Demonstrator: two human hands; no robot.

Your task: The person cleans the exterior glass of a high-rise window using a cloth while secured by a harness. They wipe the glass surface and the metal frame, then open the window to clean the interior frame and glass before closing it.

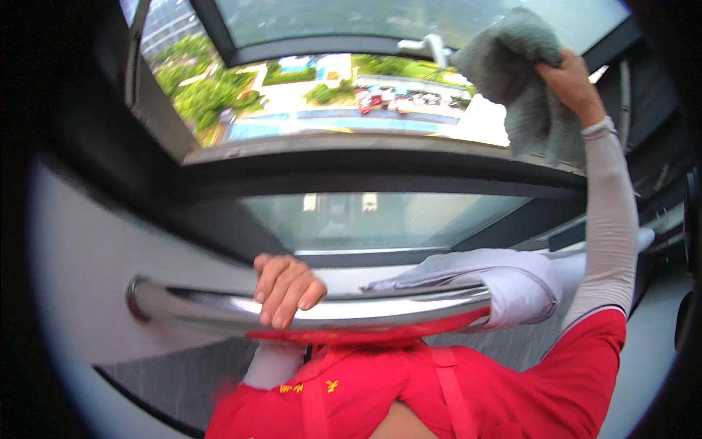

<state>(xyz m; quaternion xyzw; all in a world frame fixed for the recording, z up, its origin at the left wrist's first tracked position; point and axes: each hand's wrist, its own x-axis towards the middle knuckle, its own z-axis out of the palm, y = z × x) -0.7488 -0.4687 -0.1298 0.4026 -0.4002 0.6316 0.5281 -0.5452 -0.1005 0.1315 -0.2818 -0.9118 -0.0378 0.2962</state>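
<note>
My right hand (573, 85) is raised at the upper right, its fingers closed on a grey-green cloth (532, 93). The cloth hangs in folds beside a white window handle (436, 49) and overlaps the lower right part of a tilted-out window sash (315, 45). Whether it presses on the glass (340, 19) I cannot tell. Lower down, my left hand (288, 288) grips a polished metal handrail (395, 314), fingers wrapped over the top. A pale lavender cloth (521, 288) is draped over the rail's right part.
A dark window frame (351, 170) crosses ahead, with a fixed lower pane (384, 219) beneath. Through the opening, trees (205, 88) and parked vehicles (384, 99) show far below. A white wall (82, 236) stands at the left, where the rail's end is fixed.
</note>
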